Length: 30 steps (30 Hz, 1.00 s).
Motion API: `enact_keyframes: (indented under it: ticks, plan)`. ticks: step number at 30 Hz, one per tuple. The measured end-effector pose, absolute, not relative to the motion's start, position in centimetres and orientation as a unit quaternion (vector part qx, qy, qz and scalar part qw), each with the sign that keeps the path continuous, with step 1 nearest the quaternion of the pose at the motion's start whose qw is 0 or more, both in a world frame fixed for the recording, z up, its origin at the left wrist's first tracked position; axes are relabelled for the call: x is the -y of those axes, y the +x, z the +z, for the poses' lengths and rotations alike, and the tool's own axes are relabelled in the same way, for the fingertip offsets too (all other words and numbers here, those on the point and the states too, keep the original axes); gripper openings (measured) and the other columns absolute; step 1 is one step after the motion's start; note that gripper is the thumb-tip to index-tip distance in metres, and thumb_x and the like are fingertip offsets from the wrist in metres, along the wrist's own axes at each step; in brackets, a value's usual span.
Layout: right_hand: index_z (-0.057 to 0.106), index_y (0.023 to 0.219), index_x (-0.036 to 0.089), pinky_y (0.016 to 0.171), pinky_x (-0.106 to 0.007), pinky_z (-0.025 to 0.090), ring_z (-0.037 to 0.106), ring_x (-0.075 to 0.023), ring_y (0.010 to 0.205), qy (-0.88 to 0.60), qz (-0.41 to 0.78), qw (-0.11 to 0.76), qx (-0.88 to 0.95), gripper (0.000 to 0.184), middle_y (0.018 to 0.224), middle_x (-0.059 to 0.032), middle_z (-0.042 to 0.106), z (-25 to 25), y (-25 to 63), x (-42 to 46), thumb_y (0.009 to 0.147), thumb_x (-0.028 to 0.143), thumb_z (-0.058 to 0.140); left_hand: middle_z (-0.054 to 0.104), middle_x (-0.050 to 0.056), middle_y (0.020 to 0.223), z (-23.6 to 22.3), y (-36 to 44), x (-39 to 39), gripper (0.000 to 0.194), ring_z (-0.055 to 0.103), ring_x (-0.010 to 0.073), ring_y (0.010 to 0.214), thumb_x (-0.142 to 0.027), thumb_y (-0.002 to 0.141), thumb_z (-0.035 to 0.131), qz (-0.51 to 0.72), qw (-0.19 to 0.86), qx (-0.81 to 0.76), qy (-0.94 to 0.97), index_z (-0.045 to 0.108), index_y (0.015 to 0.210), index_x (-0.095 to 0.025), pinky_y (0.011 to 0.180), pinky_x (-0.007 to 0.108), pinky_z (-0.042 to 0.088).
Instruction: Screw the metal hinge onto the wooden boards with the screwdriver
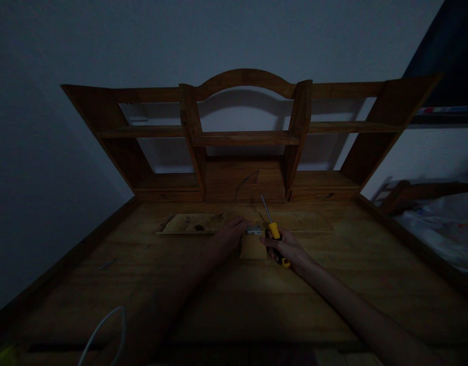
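Observation:
My right hand [281, 246] is wrapped round the yellow and black handle of a screwdriver [273, 230], whose shaft points up and away from me, clear of the metal piece. A small shiny metal piece [253, 231], which looks like a hinge, lies at the top edge of a pale wooden block [253, 248]. At the left end of this piece, my left hand [232, 233] is closed, its fingertips against the metal and the wood. The dim light hides their exact grip. Behind both hands lies a long wooden board [191, 222] with a dark, damaged patch.
The wooden desk top [142, 284] carries a small thin metal object [107, 264] on the left and a white cable [104, 325] near the front. A wooden shelf unit [245, 138] stands along the back, against the wall. A bed [439, 218] is at the right.

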State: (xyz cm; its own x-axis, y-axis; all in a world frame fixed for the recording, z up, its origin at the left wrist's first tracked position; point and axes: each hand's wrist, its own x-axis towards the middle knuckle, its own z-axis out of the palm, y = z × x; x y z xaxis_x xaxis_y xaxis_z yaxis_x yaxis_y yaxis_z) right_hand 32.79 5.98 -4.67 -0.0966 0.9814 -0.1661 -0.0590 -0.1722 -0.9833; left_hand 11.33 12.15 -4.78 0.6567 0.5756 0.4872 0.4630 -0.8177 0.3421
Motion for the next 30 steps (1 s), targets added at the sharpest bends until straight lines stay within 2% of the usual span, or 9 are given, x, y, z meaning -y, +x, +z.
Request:
enact_keyframes:
  ticks: [6, 11, 16, 26, 30]
  plan:
    - [0.04, 0.081, 0.019, 0.034, -0.018, 0.031, 0.044, -0.0102, 0.039, -0.506, 0.577, 0.443, 0.463, 0.049, 0.05, 0.0049, 0.049, -4.7, 33.0, -6.1, 0.063, 0.039, 0.081, 0.057, 0.006, 0.118, -3.4, 11.0, -11.2, 0.04, 0.054, 0.0151, 0.109, -0.008, 0.092, 0.042, 0.316, 0.093, -0.273, 0.904, 0.058, 0.127, -0.021, 0.096, 0.028, 0.046]
    - [0.039, 0.08, 0.019, 0.034, -0.018, 0.031, 0.043, -0.0098, 0.039, -0.503, 0.582, 0.442, 0.461, 0.051, 0.049, 0.0057, 0.047, -4.3, 32.8, -6.0, 0.059, 0.038, 0.082, 0.06, 0.007, 0.111, -3.1, 11.3, -11.1, 0.022, 0.056, 0.0171, 0.103, -0.026, 0.096, 0.052, 0.316, 0.104, -0.297, 0.895, 0.065, 0.111, -0.017, 0.092, 0.031, 0.047]
    - [0.038, 0.081, 0.02, 0.034, -0.018, 0.031, 0.044, -0.0105, 0.039, -0.508, 0.585, 0.441, 0.453, 0.052, 0.048, 0.0057, 0.047, -4.2, 32.7, -5.8, 0.059, 0.038, 0.082, 0.063, 0.004, 0.101, -3.6, 11.7, -11.7, 0.022, 0.057, 0.0146, 0.096, -0.031, 0.099, 0.05, 0.331, 0.108, -0.314, 0.883, 0.066, 0.098, -0.015, 0.089, 0.028, 0.046]
    - [0.039, 0.08, 0.02, 0.034, -0.019, 0.029, 0.043, -0.0099, 0.039, -0.499, 0.582, 0.449, 0.46, 0.05, 0.05, 0.0064, 0.045, -4.5, 32.8, -6.0, 0.061, 0.036, 0.082, 0.065, 0.005, 0.101, -3.8, 11.7, -11.8, 0.019, 0.06, 0.014, 0.094, -0.023, 0.097, 0.052, 0.353, 0.172, -0.321, 0.862, 0.07, 0.099, -0.016, 0.087, 0.027, 0.047]
    - [0.039, 0.08, 0.02, 0.034, -0.019, 0.029, 0.041, -0.0092, 0.039, -0.498, 0.582, 0.453, 0.456, 0.05, 0.051, 0.0069, 0.044, -4.4, 32.8, -6.0, 0.06, 0.035, 0.082, 0.064, 0.006, 0.108, -2.7, 11.5, -11.0, 0.022, 0.059, 0.0158, 0.099, -0.031, 0.092, 0.061, 0.378, 0.151, -0.355, 0.842, 0.068, 0.108, -0.017, 0.088, 0.027, 0.047]
